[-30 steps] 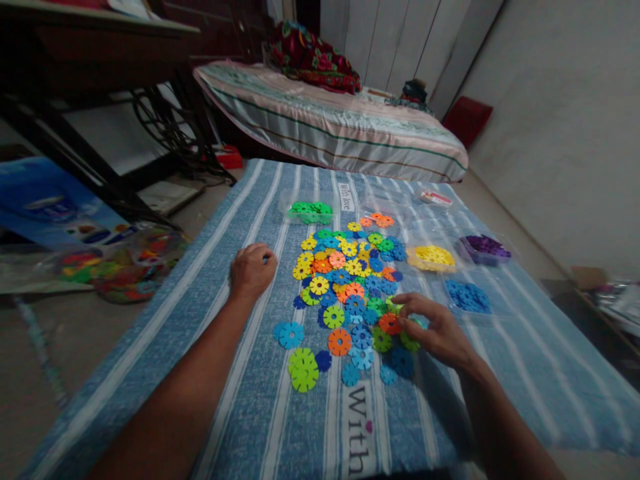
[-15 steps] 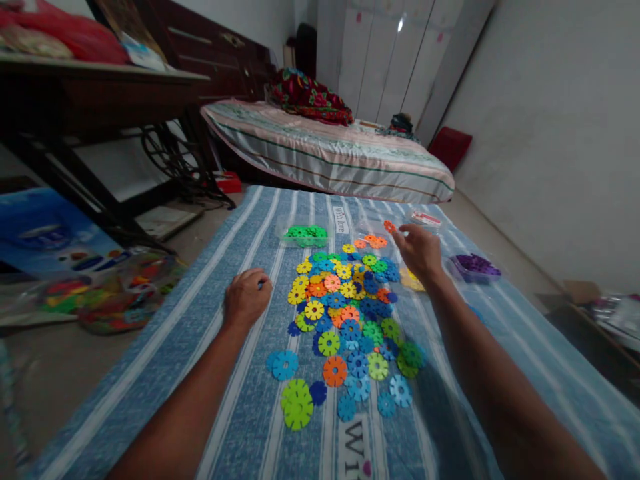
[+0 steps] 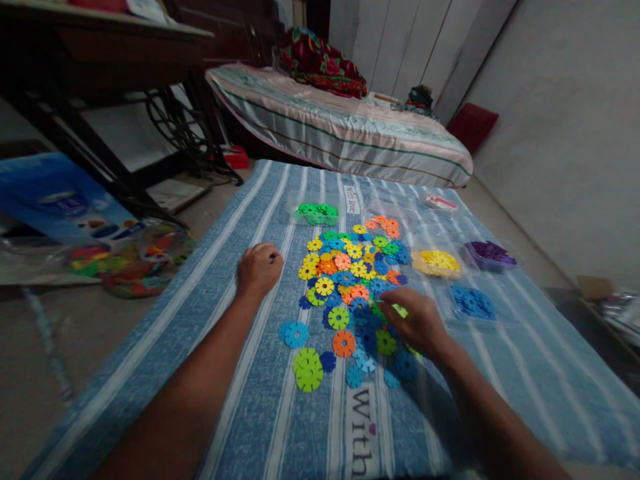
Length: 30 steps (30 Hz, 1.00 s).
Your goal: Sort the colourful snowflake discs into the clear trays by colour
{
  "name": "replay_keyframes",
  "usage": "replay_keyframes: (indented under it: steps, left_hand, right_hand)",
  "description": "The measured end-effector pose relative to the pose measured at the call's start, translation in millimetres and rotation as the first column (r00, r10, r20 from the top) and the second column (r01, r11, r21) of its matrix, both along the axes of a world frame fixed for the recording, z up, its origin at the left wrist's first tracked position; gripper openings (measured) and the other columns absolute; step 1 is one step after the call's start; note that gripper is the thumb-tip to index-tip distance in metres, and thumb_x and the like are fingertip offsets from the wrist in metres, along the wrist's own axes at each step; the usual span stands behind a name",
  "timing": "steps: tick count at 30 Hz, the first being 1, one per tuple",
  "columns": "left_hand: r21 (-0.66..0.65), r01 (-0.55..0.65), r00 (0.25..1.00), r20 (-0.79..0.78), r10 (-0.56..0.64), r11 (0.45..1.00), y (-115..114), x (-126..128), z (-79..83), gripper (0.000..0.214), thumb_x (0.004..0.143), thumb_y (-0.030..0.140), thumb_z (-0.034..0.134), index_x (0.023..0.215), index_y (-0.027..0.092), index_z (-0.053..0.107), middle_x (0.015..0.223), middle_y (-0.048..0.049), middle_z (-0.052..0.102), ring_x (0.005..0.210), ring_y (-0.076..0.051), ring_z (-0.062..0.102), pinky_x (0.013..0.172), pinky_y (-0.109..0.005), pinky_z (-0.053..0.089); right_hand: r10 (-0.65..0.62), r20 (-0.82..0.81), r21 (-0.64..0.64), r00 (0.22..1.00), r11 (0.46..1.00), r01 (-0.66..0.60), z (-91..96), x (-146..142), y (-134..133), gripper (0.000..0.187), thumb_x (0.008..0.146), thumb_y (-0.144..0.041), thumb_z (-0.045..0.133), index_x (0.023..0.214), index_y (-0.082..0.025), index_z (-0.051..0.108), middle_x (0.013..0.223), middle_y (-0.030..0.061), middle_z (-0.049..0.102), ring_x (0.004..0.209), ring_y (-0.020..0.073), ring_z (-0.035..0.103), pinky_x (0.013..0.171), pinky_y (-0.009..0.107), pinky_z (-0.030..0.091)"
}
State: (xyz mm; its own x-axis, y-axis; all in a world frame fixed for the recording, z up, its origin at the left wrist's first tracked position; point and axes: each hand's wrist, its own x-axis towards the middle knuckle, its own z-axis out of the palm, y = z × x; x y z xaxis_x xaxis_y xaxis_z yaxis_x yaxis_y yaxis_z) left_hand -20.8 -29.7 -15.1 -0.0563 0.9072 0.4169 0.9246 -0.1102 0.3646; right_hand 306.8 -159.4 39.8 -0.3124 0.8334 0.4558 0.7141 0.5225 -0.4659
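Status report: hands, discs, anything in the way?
Left hand curled on striped cloth. Right hand over loose discs. Right hand covering some from view.

The right hand [image 3: 413, 321] hides some of the discs [image 3: 359, 288] beneath it, and whether it grips one is unclear. A dark spot [image 3: 273, 258] in the curled left hand [image 3: 257, 270] is too small to tell. The bottom edge cuts off both forearms [image 3: 190, 373]; the left edge cuts off the table [image 3: 107, 63] and blue box [image 3: 65, 193].

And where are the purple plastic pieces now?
In the head view, the purple plastic pieces are at right, just right of the boxed yellow pieces and beyond the boxed blue pieces.
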Motion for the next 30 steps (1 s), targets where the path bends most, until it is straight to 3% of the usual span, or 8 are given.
replay_keyframes:
  steps: [4,9,15,18,22,25,27,30]
  left_hand:
    - [-0.010,0.002,1.000,0.000,-0.002,1.000,0,2,0.6,0.018,0.079,0.024,0.050,0.079,0.020,0.067,0.112,-0.0094,0.072,0.106,-0.026,0.063,0.097,-0.038,0.048]
    - [-0.008,-0.008,1.000,-0.007,0.008,1.000,-1,3,1.3,0.018,0.079,0.023,0.050,0.078,0.020,0.067,0.113,-0.0101,0.071,0.108,-0.026,0.063,0.098,-0.037,0.048]
    - [-0.011,0.003,1.000,-0.013,-0.003,1.000,-1,1,0.7,0.018,0.079,0.025,0.049,0.079,0.020,0.066,0.112,-0.0097,0.071,0.107,-0.025,0.063,0.099,-0.038,0.048]
    - [-0.008,0.012,1.000,-0.013,-0.012,1.000,0,-1,0.6,0.018,0.079,0.025,0.050,0.079,0.019,0.066,0.113,-0.0104,0.071,0.109,-0.026,0.063,0.099,-0.037,0.048]
    - [0.008,0.008,1.000,-0.009,-0.008,1.000,-1,-1,1.1,0.019,0.079,0.025,0.048,0.077,0.019,0.066,0.111,-0.0119,0.071,0.107,-0.027,0.064,0.098,-0.039,0.048]
    - [0.026,0.009,1.000,-0.008,-0.009,1.000,-1,-1,1.1,0.019,0.079,0.024,0.047,0.075,0.019,0.065,0.107,-0.0111,0.072,0.104,-0.027,0.065,0.096,-0.040,0.049]
    - [0.037,0.013,1.000,-0.003,-0.013,0.999,-1,-2,0.6,0.019,0.079,0.025,0.047,0.075,0.019,0.065,0.106,-0.0110,0.072,0.103,-0.027,0.065,0.096,-0.040,0.049]
    - [0.044,0.020,1.000,0.001,-0.020,0.999,-1,-2,0.1,0.019,0.079,0.026,0.048,0.075,0.019,0.065,0.108,-0.0106,0.072,0.103,-0.027,0.065,0.095,-0.040,0.050]
  right_hand:
    - [0.273,0.184,-0.061,0.944,0.962,-0.266,0.2,-21,-30,0.021,0.094,-0.035,0.057,0.101,-0.020,0.070,0.100,0.0102,0.071,0.094,0.0231,0.064,0.080,0.036,0.052]
    - [0.206,0.374,-0.055,0.904,0.978,-0.200,-20.3,-44,-39,0.045,0.082,-0.043,0.073,0.115,-0.013,0.067,0.128,0.0204,0.061,0.127,0.0375,0.050,0.095,0.051,0.049]
    - [0.136,0.379,0.038,0.915,0.986,-0.162,-36.2,-54,-31,0.018,0.090,-0.030,0.064,0.099,-0.016,0.070,0.114,0.0160,0.067,0.118,0.0321,0.057,0.092,0.046,0.051]
    - [0.206,0.262,0.057,0.943,0.972,-0.228,-29.2,-50,-30,0.011,0.092,-0.022,0.058,0.091,-0.019,0.069,0.105,0.0118,0.069,0.110,0.0270,0.061,0.090,0.041,0.051]
    - [0.255,0.150,0.048,0.955,0.963,-0.265,-10.4,-36,-11,0.021,0.095,-0.022,0.054,0.079,-0.019,0.066,0.094,0.0097,0.069,0.090,0.0204,0.064,0.080,0.033,0.051]
    - [0.133,0.198,0.154,0.971,0.974,-0.165,9.3,-16,33,0.031,0.099,-0.025,0.048,0.074,-0.018,0.065,0.083,0.0089,0.068,0.078,0.0182,0.061,0.073,0.030,0.048]
    - [-0.080,0.230,0.263,0.970,0.965,0.017,24.6,3,70,0.036,0.099,-0.031,0.048,0.070,-0.018,0.065,0.075,0.0085,0.066,0.071,0.0180,0.058,0.069,0.029,0.044]
    - [-0.415,0.161,0.391,0.895,0.860,0.329,43.7,26,114,0.027,0.095,-0.035,0.051,0.085,-0.018,0.070,0.080,0.0100,0.069,0.074,0.0210,0.058,0.069,0.031,0.042]
